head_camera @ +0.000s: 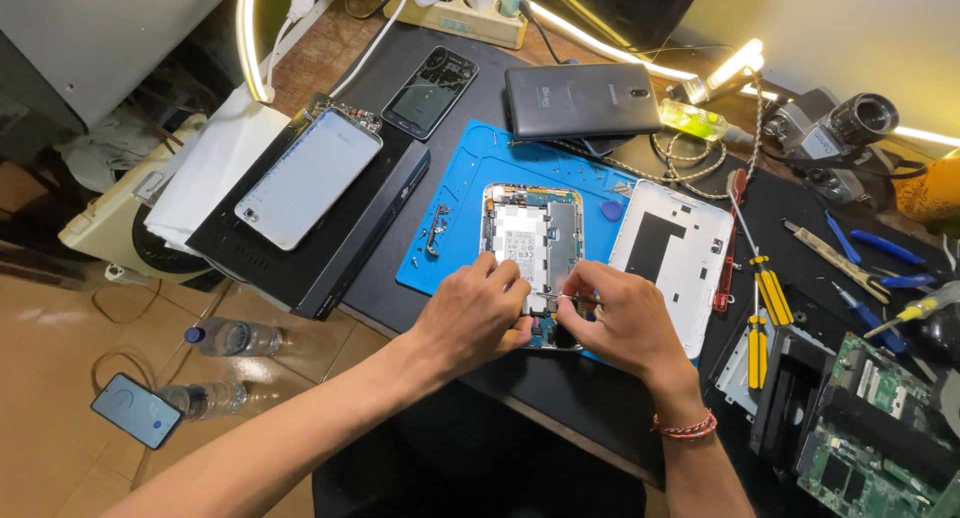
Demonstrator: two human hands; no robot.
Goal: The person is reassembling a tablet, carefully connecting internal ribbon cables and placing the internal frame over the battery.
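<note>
Both hands, left hand [475,313] and right hand [620,318], touch opened tablet [530,238].

Both my forearms are bare, with no sleeves in view; my left hand [470,313] wears nothing, no ring and no watch; my right hand [625,318] is likewise bare of rings; on that wrist sits a thin braided bracelet [686,428], red with small pale flecks, wound twice round.

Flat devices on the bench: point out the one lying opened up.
The small tablet on the blue mat, under both hands, insides exposed; its white back cover lies beside it.
</note>
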